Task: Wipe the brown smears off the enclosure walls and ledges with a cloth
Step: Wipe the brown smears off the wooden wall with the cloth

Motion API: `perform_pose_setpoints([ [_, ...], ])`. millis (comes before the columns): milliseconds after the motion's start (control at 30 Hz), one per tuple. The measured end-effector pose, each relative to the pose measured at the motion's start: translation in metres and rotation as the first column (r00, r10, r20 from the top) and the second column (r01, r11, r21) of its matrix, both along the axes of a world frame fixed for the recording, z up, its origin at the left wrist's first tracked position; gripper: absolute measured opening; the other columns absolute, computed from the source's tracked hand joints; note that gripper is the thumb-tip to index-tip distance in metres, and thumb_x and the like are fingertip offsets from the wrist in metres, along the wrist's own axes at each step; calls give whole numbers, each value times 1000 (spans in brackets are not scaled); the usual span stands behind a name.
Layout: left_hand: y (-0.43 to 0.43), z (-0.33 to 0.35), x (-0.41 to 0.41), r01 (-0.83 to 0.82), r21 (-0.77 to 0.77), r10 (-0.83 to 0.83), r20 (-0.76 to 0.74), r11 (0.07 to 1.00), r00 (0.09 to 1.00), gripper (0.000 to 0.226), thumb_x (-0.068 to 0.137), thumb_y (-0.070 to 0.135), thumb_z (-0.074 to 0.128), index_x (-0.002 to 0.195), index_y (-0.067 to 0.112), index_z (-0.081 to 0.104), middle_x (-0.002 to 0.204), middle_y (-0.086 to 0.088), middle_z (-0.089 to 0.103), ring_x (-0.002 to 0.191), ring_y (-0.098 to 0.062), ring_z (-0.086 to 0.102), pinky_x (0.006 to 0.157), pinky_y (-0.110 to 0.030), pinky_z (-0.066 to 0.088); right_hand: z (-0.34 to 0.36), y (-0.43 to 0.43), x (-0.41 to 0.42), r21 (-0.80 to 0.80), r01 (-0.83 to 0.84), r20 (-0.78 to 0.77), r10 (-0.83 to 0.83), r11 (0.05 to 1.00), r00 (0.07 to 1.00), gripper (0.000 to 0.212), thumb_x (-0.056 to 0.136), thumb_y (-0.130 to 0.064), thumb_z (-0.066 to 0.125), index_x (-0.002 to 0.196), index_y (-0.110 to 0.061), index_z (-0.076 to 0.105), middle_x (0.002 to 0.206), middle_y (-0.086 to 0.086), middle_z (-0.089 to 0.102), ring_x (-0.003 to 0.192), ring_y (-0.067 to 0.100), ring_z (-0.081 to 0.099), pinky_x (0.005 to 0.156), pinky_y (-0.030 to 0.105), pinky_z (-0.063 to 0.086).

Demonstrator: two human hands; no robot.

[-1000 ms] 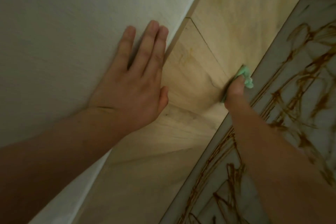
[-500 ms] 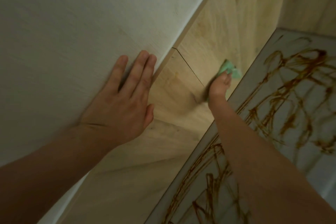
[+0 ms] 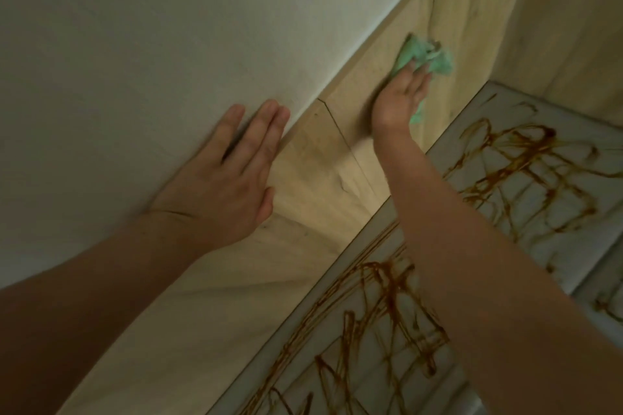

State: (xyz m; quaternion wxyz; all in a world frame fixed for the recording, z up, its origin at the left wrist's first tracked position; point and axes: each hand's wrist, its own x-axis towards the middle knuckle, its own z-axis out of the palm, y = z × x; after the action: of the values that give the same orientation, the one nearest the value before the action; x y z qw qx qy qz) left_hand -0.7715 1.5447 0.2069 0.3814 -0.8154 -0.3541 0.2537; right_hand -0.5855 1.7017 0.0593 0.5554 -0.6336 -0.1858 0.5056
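My right hand [image 3: 401, 98] presses a crumpled green cloth [image 3: 429, 55] flat against the light wooden enclosure wall [image 3: 472, 3], fingers mostly straight; cloth shows beyond the fingertips and below the palm. My left hand [image 3: 219, 178] rests flat with straight fingers on the white panel [image 3: 168, 27], right beside its edge with the wood. Thick brown smears [image 3: 526, 152] criss-cross the grey ledge [image 3: 448, 280] below and to the right of my right arm. The wood around the cloth looks free of smears.
A seam [image 3: 344, 145] runs across the wooden wall between my hands. A second wooden wall [image 3: 566, 27] meets it at the far right corner. A lower grey step [image 3: 603, 296] with more smears shows at the right edge.
My right hand has slid the cloth up and away along the wooden wall, past the seam, and now lies flatter on it. My left hand stays on the white panel.
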Motion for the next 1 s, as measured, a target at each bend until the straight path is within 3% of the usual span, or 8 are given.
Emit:
perform_pose_setpoints([
  [133,0,-1,0,-12,10,12,-20,1000,1000,82,104,43,18,153,-22,6,165,-36,-4,156,-47,1,125,-62,-5,-15,-44,-21,-86,-131,-113,121,988,986,57,112,-38,10,166,-19,9,174,4,-4,160,25,-5,129,46,-3],
  [267,2,1,0,3,7,-3,11,1000,1000,81,104,42,26,153,-21,11,166,-36,1,156,-47,5,125,-63,-5,6,-147,-83,90,-407,106,398,909,911,82,98,-47,5,160,6,3,169,27,-2,157,35,-1,128,43,1],
  [467,-1,0,0,8,0,-8,-23,1000,1000,81,104,41,20,153,-22,6,165,-37,0,156,-47,5,123,-63,-9,30,-69,-43,230,-152,161,117,961,980,61,113,-33,25,166,-14,1,173,7,-11,159,18,-6,125,30,-3],
  [600,-4,3,2,-3,13,3,-62,1000,998,83,103,43,14,152,-23,1,166,-36,1,156,-46,6,124,-62,-5,33,-44,-31,164,-56,151,31,985,988,63,111,-43,21,166,-16,7,174,5,-4,159,21,0,129,41,1],
  [700,-4,7,3,1,27,1,-78,1000,997,84,103,43,12,152,-23,0,166,-36,2,156,-46,5,125,-61,-1,31,-55,-28,61,-249,205,232,966,951,71,105,-53,8,166,-17,5,173,7,-7,159,24,-3,129,46,0],
  [833,-6,16,8,-30,29,32,-65,999,997,84,103,43,13,151,-23,-4,165,-36,-2,156,-45,2,124,-62,-7,21,-96,-29,-98,-567,307,567,818,764,65,107,-40,1,165,-11,6,172,14,-6,158,29,-7,128,46,0],
  [900,-7,20,13,-60,-18,59,-47,998,997,82,103,42,18,153,-21,2,166,-34,2,156,-45,4,124,-61,-8,21,-103,-27,-139,-603,253,617,786,745,61,109,-37,5,165,-12,7,172,13,-6,158,30,-6,127,51,4],
  [1000,1,23,32,-63,-121,70,49,991,996,73,98,36,30,152,-13,33,163,-28,28,152,-46,21,125,-63,4,39,-84,-18,-39,-494,125,495,868,860,57,112,-33,12,165,-13,2,172,8,-15,158,27,-14,129,49,3],
])
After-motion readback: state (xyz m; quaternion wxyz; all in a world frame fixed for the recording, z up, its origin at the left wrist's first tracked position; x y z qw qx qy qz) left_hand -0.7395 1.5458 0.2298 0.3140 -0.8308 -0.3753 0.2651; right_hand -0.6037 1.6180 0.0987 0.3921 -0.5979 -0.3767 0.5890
